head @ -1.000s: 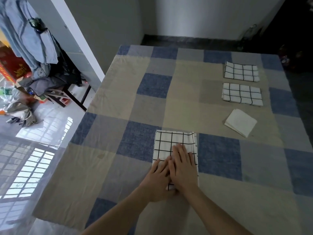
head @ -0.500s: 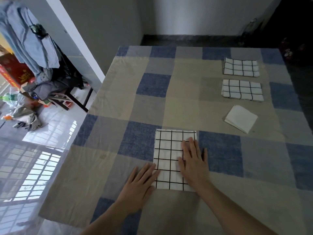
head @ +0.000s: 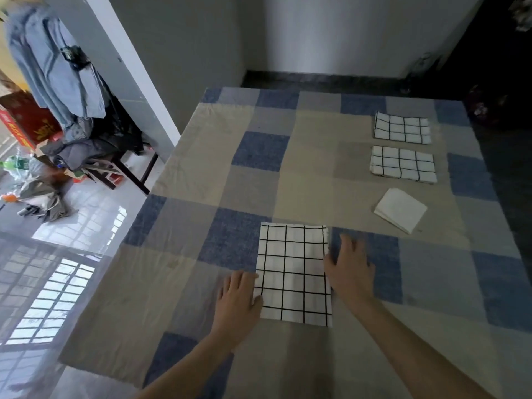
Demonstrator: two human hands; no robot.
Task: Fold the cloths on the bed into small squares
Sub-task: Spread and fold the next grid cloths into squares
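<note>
White black-grid cloth rectangle is lying on the blue/beige checked bed cover, long axis running away from the person. Left hand is touching its near-left edge w/ fingers flat and relaxed; right hand is sitting at its right edge, fingers loose, gripping nothing. Both are abt equally near.

— The bed cover reads as a woven cloth, matt, with a faintly grainy, linen-like texture in its blue, grey and beige squares.

— And the grid cloth between the hands?

— Thin white fabric with black lines, smooth and flat, no sheen. The two folded grid cloths farther off look like the same matt fabric, layered at the edges.

— The plain white square?

— Soft, matt, stacked in thin layers; cloth or paper, it cannot be told.

— Off the bed?

— The floor tiles are glossy, mirroring the window. The hanging garments are a dull grey-blue cloth, and the chair legs look like dark wood.
</note>
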